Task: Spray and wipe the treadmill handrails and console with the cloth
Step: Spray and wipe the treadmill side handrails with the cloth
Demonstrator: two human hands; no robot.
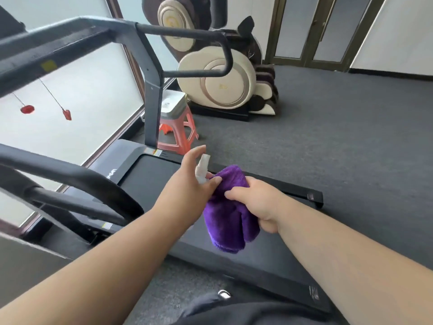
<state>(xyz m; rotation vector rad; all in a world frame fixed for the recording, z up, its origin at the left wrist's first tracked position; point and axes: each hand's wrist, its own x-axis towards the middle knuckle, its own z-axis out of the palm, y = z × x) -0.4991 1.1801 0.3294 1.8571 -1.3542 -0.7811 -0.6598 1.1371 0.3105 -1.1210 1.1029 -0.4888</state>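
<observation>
My left hand (187, 181) grips a small white spray bottle (202, 168), the index finger raised above its nozzle. Right beside it, my right hand (255, 200) holds a folded purple cloth (229, 219) that hangs down over the treadmill belt (150, 174). The bottle's nozzle sits close to the top of the cloth. The treadmill's dark console (46, 50) is at the upper left. One handrail (187, 31) loops at the top centre. The near handrail (70, 174) curves across the left.
A red plastic stool (180, 134) carrying a white box stands beyond the treadmill's upright post (152, 99). A cream and brown massage chair (218, 73) sits behind it on grey carpet. Frosted windows line the left. Two red safety clips (66, 114) dangle from the console.
</observation>
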